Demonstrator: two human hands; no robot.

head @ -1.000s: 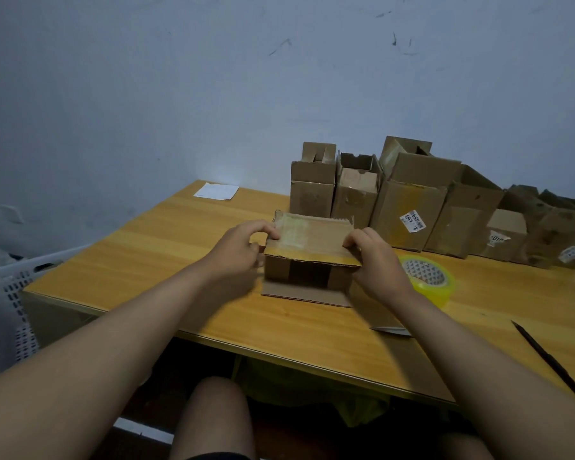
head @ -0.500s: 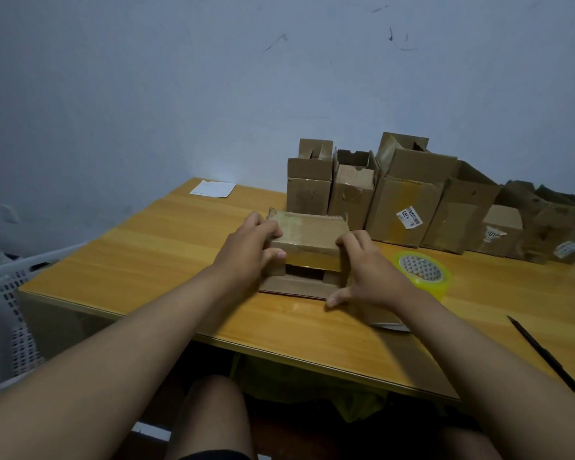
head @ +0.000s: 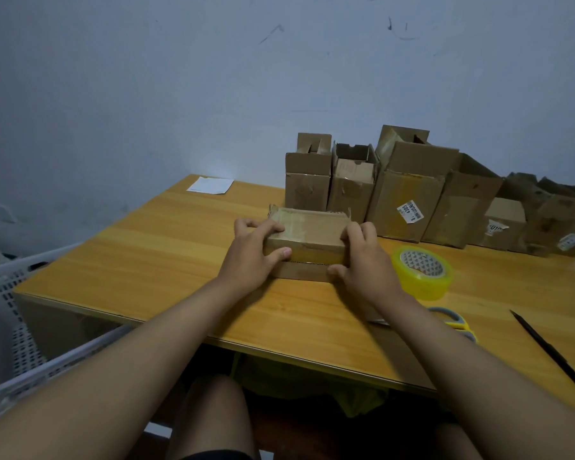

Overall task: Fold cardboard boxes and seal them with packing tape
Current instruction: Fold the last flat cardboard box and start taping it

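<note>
A small brown cardboard box (head: 309, 235) lies on the wooden table (head: 166, 260), its top flap folded down and a lower flap sticking out at the front. My left hand (head: 251, 254) grips its left end, fingers on top and thumb on the front face. My right hand (head: 362, 257) grips its right end the same way, thumb low at the front flap. A yellow roll of packing tape (head: 422, 272) lies flat just right of my right hand.
Several assembled cardboard boxes (head: 409, 194) stand in a row along the wall behind. Scissors with yellow handles (head: 455, 322) and a black pen (head: 548, 348) lie at the right. A white paper (head: 210, 185) sits far left. A white plastic crate (head: 17, 327) stands left of the table.
The front opening of the box has been closed: the top flap came down over it. Both hands moved onto the box's ends, pressing it flatter against the table.
</note>
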